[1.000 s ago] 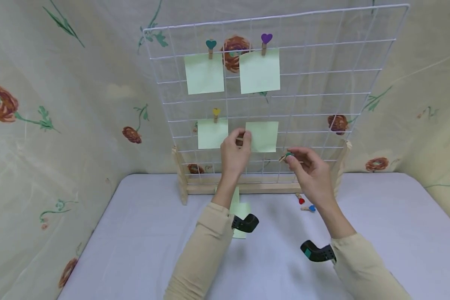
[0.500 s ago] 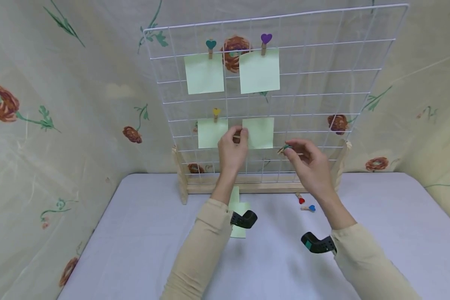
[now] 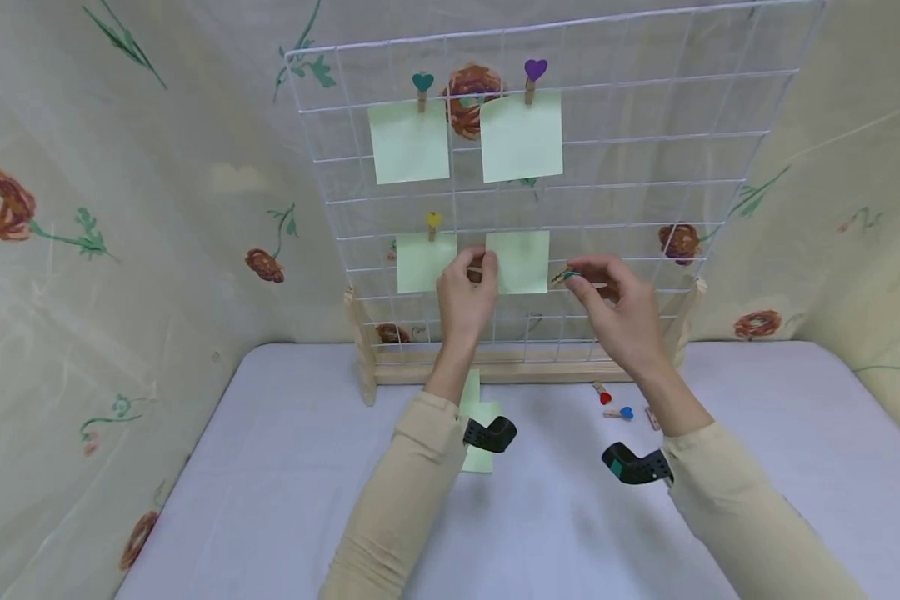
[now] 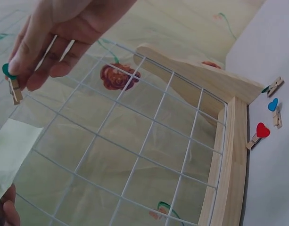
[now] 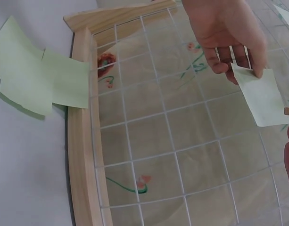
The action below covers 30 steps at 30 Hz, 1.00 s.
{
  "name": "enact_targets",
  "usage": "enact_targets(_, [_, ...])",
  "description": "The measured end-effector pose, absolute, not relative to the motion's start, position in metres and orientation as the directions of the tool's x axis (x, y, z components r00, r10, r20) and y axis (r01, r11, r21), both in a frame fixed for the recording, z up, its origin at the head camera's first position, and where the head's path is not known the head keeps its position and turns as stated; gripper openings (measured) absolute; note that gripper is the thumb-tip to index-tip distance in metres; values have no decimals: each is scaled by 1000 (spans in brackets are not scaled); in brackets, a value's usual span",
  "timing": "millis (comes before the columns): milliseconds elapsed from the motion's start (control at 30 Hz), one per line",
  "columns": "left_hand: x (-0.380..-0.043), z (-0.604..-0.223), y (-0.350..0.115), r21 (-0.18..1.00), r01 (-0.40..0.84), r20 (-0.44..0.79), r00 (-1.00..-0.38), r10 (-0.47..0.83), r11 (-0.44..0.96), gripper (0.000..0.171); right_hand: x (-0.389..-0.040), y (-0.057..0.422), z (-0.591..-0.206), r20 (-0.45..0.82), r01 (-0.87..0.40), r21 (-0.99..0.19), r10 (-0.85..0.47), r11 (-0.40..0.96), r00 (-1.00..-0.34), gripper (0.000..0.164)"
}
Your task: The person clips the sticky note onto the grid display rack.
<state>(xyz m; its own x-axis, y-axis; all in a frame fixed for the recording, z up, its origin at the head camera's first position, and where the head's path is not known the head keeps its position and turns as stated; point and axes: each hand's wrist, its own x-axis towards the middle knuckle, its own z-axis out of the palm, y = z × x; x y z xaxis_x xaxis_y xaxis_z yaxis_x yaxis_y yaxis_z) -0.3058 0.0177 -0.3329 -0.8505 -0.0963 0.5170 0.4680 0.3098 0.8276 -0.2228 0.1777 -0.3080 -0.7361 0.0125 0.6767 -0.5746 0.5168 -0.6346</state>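
Note:
My left hand (image 3: 468, 292) pinches the left edge of a pale green paper note (image 3: 522, 262), held against the white wire grid (image 3: 615, 184). In the right wrist view the thumb presses on that note (image 5: 263, 96). To the right, my right hand (image 3: 617, 310) pinches a small wooden clothespin (image 3: 565, 275) with a green top, just beside the note's right edge and apart from it. The left wrist view shows this clothespin (image 4: 15, 89) hanging below thumb and finger. Three notes are clipped to the grid, with teal, purple and yellow (image 3: 432, 223) heart clothespins.
A wooden stand (image 3: 495, 373) carries the grid on the white table (image 3: 292, 467). Loose clothespins, one with a red heart (image 3: 604, 397) and one with a blue heart (image 3: 626, 413), lie at its right foot. More green notes (image 3: 480, 460) lie below my left forearm.
My left hand has shifted the note slightly left and up. My right hand has risen with the clothespin and come closer to the note's right edge.

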Motion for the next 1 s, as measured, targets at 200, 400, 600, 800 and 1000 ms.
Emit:
enact_targets(200, [-306, -337, 22, 830, 468, 519, -847, -113, 302, 21, -225, 179, -309, 669, -537, -619, 27, 574, -742, 22])
enact_targets(400, [-308, -338, 17, 831, 472, 530, -833, -160, 294, 19, -244, 181, -328, 680, -560, -603, 0, 568, -733, 23])
enact_targets(600, [-309, -337, 22, 821, 488, 545, -825, -148, 296, 18, -250, 186, -328, 719, -592, -579, 7, 560, -695, 20])
enact_targets(800, [-310, -337, 24, 821, 493, 548, -822, -155, 289, 16, -253, 187, -320, 727, -588, -559, 4, 585, -686, 20])
enact_targets(1000, [-311, -338, 21, 826, 481, 541, -822, -175, 295, 16, -258, 182, -316, 725, -587, -556, -3, 588, -689, 19])
